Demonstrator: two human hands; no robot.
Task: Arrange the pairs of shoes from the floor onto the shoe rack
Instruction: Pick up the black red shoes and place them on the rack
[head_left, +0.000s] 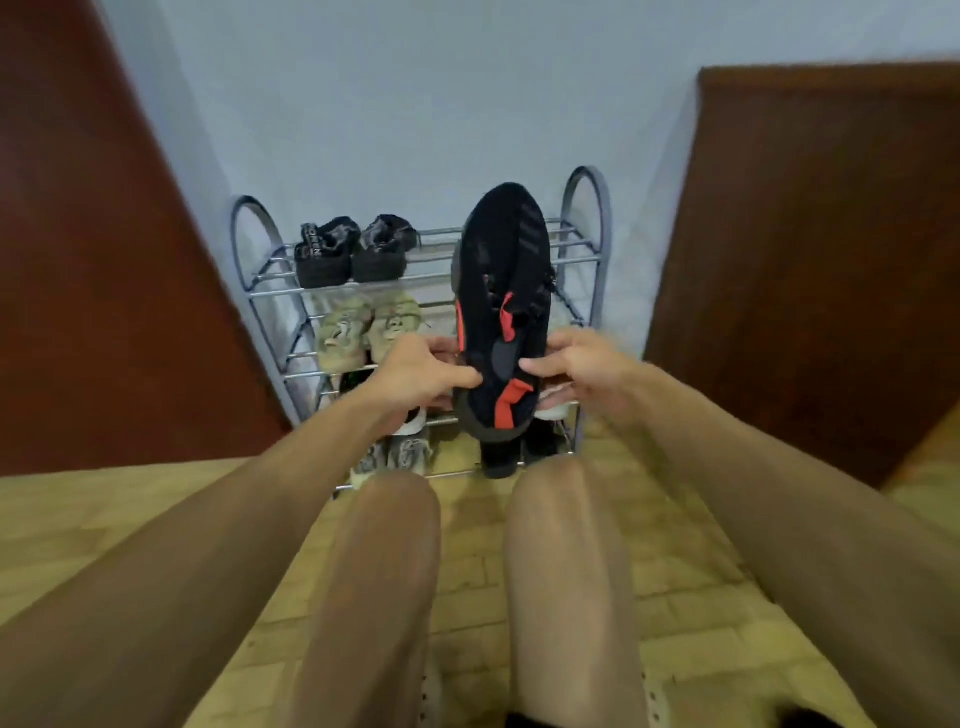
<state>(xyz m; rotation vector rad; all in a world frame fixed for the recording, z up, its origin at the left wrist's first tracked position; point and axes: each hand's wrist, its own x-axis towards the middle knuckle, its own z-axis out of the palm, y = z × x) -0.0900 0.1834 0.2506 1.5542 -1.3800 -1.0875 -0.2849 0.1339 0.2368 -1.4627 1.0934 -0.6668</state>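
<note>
A black sneaker with red accents (501, 291) is held up in front of the metal shoe rack (587, 249), toe pointing up toward the top shelf's right side. My left hand (415, 371) pinches its left side near the heel, and my right hand (576, 364) grips its right side. A pair of black shoes (350, 252) stands on the left of the top shelf. A beige pair (363, 327) sits on the second shelf. Lower shelves hold a grey pair (400, 452) and a dark shoe (501, 457), partly hidden by my arms and the held sneaker.
The rack stands against a pale blue wall (415, 104) between two dark brown wooden panels (78, 260) (810, 249). My bare knees (395, 519) are just in front of the rack on a tan tiled floor (467, 571).
</note>
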